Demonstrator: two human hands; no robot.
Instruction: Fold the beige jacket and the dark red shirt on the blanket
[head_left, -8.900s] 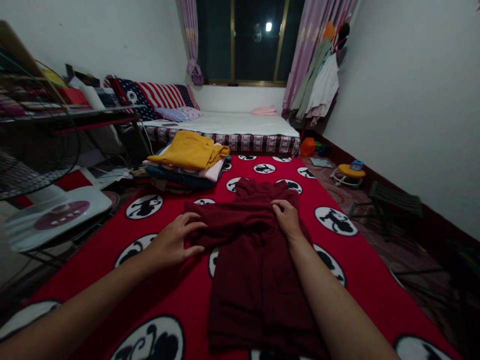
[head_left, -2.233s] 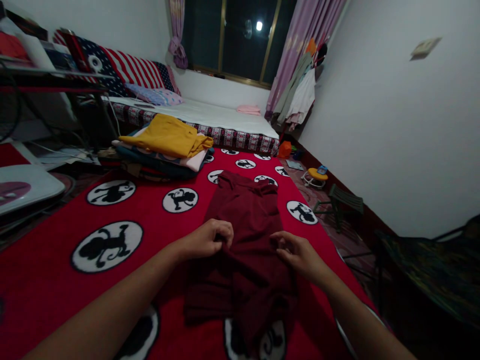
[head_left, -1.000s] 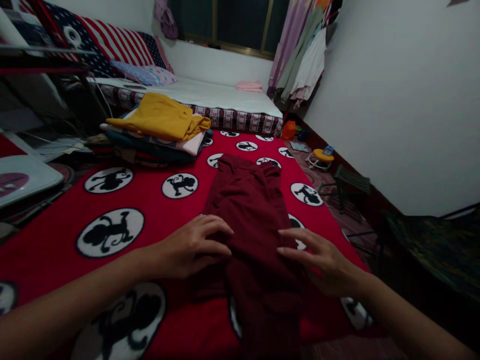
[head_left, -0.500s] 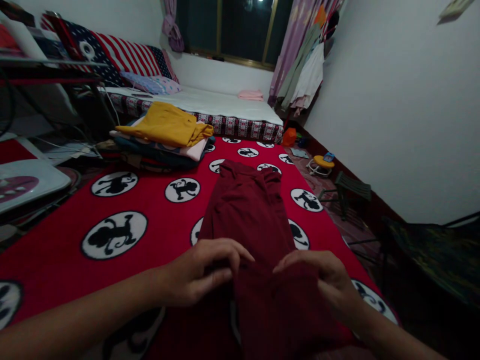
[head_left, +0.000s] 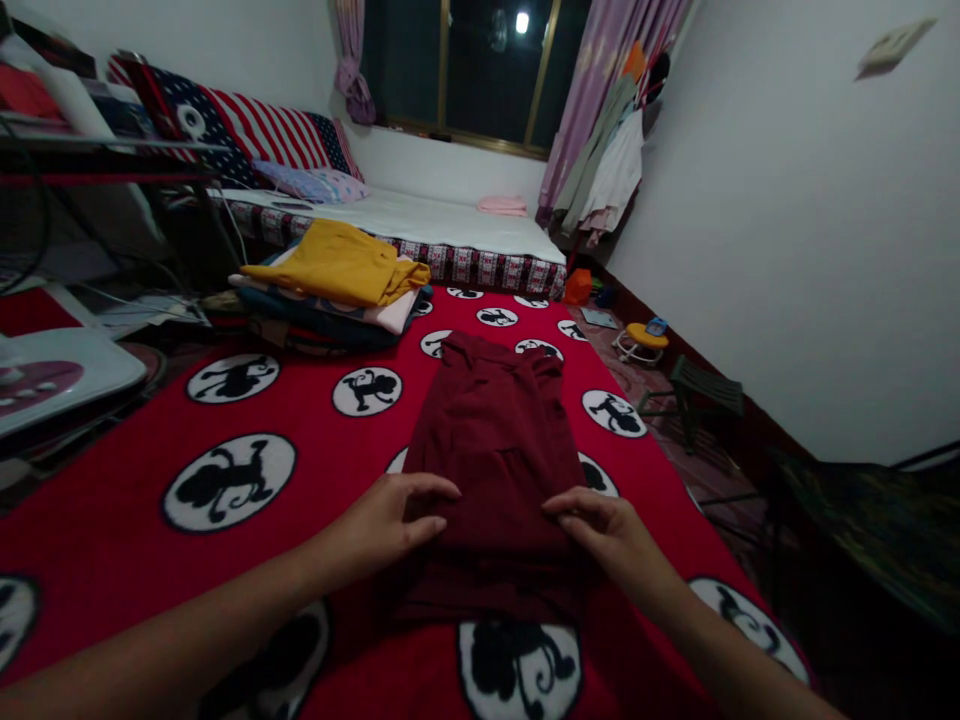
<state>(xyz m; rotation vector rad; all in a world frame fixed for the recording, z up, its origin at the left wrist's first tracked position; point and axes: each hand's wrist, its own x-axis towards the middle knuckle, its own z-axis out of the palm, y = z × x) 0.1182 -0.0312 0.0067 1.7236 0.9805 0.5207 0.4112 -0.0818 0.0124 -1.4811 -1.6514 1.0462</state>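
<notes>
A dark red garment (head_left: 495, 480) lies on the red blanket (head_left: 315, 560), its near part folded over into a compact shape with wrinkles along the far end. At its left edge is my left hand (head_left: 397, 520), with thumb and fingers apart and the fingertips by the cloth. On the right side my right hand (head_left: 607, 535) rests its fingertips on the garment, the thumb a little below the fingers. Neither hand grips the cloth. Whether the garment is trousers or a top, I cannot tell.
A stack of folded clothes with a yellow garment (head_left: 345, 262) on top sits at the far left. Behind it stands a bed (head_left: 450, 215). A yellow stool (head_left: 645, 337) and a folding stool (head_left: 705, 385) stand on the floor at right; a desk (head_left: 112, 160) is at left.
The near end of the dark red garment has been folded away from me onto the rest. Both hands have loosened from the cloth, and the left has moved slightly left.
</notes>
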